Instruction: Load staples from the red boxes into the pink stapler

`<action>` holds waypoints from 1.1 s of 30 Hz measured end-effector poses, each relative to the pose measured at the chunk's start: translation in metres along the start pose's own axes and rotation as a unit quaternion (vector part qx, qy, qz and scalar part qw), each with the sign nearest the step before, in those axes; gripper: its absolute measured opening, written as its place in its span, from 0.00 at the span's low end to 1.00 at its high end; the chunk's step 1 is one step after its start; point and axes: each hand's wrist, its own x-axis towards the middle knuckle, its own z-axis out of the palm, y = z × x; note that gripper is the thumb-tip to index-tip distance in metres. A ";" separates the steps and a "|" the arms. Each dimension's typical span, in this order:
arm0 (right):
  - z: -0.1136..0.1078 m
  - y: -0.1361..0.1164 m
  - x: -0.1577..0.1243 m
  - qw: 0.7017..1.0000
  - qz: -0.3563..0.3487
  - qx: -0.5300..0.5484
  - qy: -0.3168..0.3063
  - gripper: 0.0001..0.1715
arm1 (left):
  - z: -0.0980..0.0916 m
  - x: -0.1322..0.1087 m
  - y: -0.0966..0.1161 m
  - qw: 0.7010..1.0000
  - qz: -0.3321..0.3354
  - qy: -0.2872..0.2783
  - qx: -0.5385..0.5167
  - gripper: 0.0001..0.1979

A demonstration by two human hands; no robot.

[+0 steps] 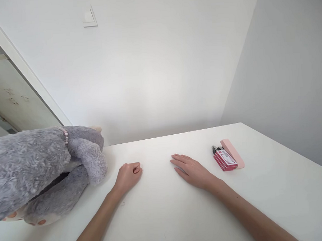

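Note:
My left hand (129, 175) rests on the white table (166, 213) curled into a loose fist, with nothing visible in it. It lies just right of a big grey plush toy (45, 169) that is on its side at the table's left. My right hand (191, 170) lies flat, palm down, fingers stretched out and holding nothing. A short way to its right are a pink stapler (233, 152) and small red boxes of staples (224, 160), stacked beside it.
White walls meet in a corner behind the table. A light switch (89, 17) is high on the back wall. A door frame and a pale cabinet (11, 96) show at the left.

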 end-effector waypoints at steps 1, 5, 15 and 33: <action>0.000 0.001 0.000 1.000 -0.005 -0.008 0.008 0.24 | 0.000 0.000 0.000 1.000 0.001 0.000 0.001 0.13; -0.005 0.009 0.003 0.995 -0.004 -0.063 0.074 0.24 | 0.000 -0.001 0.000 1.000 0.003 0.001 0.003 0.13; -0.035 0.037 0.003 0.907 0.153 -0.215 0.327 0.21 | 0.000 -0.002 0.003 1.000 0.008 0.002 0.003 0.13; -0.031 0.065 -0.009 0.886 0.292 -0.208 0.296 0.24 | -0.001 -0.002 0.005 1.000 0.007 -0.005 0.008 0.13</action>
